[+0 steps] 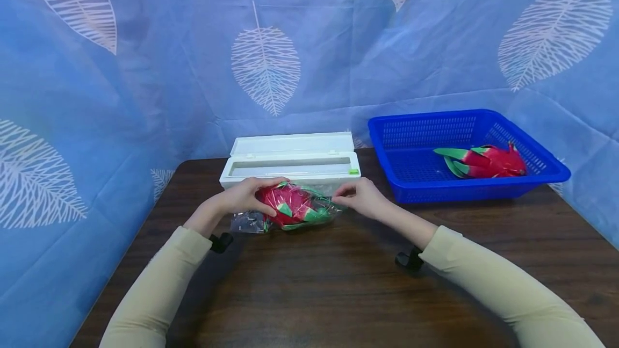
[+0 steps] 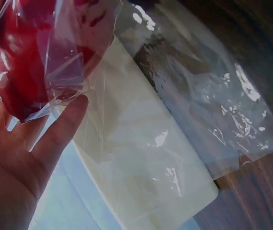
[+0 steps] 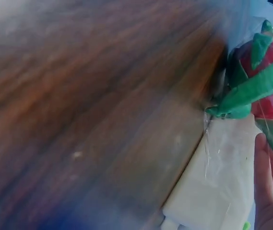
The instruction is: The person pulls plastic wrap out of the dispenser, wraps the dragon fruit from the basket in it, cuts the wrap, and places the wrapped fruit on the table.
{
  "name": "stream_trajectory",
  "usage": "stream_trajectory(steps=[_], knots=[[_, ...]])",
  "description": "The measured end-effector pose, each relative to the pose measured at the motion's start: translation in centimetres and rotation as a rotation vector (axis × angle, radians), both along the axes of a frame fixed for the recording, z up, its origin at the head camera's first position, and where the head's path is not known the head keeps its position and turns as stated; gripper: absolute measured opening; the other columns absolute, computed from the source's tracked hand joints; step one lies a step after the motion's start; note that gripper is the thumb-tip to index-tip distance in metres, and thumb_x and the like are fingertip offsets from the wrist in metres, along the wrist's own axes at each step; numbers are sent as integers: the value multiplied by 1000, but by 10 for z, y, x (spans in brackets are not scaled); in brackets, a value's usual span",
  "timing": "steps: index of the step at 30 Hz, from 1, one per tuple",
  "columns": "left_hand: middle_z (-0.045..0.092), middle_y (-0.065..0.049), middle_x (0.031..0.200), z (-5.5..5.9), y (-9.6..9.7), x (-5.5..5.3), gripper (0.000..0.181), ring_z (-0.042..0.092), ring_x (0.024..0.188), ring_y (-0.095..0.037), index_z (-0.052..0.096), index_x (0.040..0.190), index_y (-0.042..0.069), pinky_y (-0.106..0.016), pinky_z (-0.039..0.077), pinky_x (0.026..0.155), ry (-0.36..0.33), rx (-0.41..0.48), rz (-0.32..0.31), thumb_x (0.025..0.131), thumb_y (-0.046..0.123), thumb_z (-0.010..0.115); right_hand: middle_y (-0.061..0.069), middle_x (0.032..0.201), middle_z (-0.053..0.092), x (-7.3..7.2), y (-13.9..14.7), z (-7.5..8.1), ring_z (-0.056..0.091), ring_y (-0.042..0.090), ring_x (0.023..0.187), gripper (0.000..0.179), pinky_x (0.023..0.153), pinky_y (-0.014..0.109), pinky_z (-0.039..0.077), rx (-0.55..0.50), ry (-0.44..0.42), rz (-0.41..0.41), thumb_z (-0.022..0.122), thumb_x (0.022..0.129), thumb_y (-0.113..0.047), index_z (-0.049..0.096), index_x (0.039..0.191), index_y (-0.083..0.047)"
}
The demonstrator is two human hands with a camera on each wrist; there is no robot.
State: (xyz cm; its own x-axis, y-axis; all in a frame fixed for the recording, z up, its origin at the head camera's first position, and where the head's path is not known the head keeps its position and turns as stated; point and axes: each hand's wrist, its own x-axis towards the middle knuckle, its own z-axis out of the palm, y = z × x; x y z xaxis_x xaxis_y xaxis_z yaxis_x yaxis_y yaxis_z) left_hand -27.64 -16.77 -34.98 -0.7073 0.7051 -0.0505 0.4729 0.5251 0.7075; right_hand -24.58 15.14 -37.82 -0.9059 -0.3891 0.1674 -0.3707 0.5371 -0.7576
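Note:
A red dragon fruit point(image 1: 292, 204) with green scales is held above the table in clear plastic film point(image 1: 249, 223). My left hand point(image 1: 249, 197) grips its left end, with the thumb in front and the fingers behind. At the right end my right hand point(image 1: 360, 197), fingers bent, pinches the film close to the green tips. Loose film point(image 2: 208, 96) hangs past the fruit in the left wrist view. In the right wrist view, the green scales point(image 3: 258, 91) show through the film beside the right fingers point(image 3: 263, 167); their tips' contact is partly hidden.
Behind the hands stands a white film box point(image 1: 290, 168), its lid raised and a green slider point(image 1: 353, 171) at the right. A blue basket point(image 1: 401, 189) at the back right holds another dragon fruit point(image 1: 493, 162). Blue leaf-patterned cloth point(image 1: 338, 58) hangs behind the dark wooden table point(image 1: 309, 294).

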Motion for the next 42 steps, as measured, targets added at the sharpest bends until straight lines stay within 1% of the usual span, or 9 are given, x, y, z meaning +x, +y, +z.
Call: stream_trajectory(steps=[6,12,19,24,27,30,34,38,42], knots=[[57,-6,128,-1,0,0,82,53,112,-23,42,149,19,-31,54,83,10,-4,1,77,18,84,11,100,71,-4,-1,-1,66,22,88,26,72,31,55,-29,-2,26,70,90,-9,71,115,-1],[59,-5,125,1,-1,1,82,54,109,-21,43,148,16,-29,53,83,43,-25,0,77,19,84,10,99,72,-9,0,-6,64,20,88,12,72,30,52,44,24,70,69,89,-4,77,98,-2],[58,-7,127,4,0,1,82,55,110,-22,43,148,17,-30,54,83,23,-13,-12,78,17,83,12,98,70,-9,2,-2,51,13,66,24,57,27,41,38,-110,136,52,93,7,74,103,4],[58,-9,128,5,1,-3,79,55,112,-24,42,148,14,-31,54,84,-18,4,-20,79,16,82,2,74,59,-8,2,6,33,11,49,27,50,27,34,129,-96,156,50,95,-1,73,108,1],[57,-11,129,5,1,-5,78,54,113,-25,42,147,9,-32,54,83,-16,9,-25,80,15,82,-2,75,59,-7,-2,12,48,11,58,23,58,30,44,232,37,110,55,99,-15,74,108,-8],[58,-11,128,5,1,-6,78,55,111,-25,43,147,8,-32,54,83,-13,4,-17,80,15,82,0,101,67,-6,-8,17,63,17,90,25,78,38,52,255,155,71,60,98,-27,72,113,-11],[60,-9,127,4,2,-5,76,58,107,-22,43,147,9,-31,54,84,-20,7,-8,81,18,81,11,133,57,-5,-19,19,53,28,123,45,98,47,45,233,200,136,64,95,-33,60,132,-8],[61,-7,125,3,5,-4,76,60,106,-20,44,147,10,-30,54,83,-20,10,10,81,21,81,13,142,50,-4,-29,17,46,30,130,58,102,47,41,289,239,216,65,93,-38,51,141,-9],[63,-7,124,4,7,-4,77,61,104,-20,45,146,10,-30,55,81,-17,5,33,80,22,82,11,141,51,-3,-37,14,49,27,129,59,101,44,43,323,263,222,65,93,-38,50,143,-10]])
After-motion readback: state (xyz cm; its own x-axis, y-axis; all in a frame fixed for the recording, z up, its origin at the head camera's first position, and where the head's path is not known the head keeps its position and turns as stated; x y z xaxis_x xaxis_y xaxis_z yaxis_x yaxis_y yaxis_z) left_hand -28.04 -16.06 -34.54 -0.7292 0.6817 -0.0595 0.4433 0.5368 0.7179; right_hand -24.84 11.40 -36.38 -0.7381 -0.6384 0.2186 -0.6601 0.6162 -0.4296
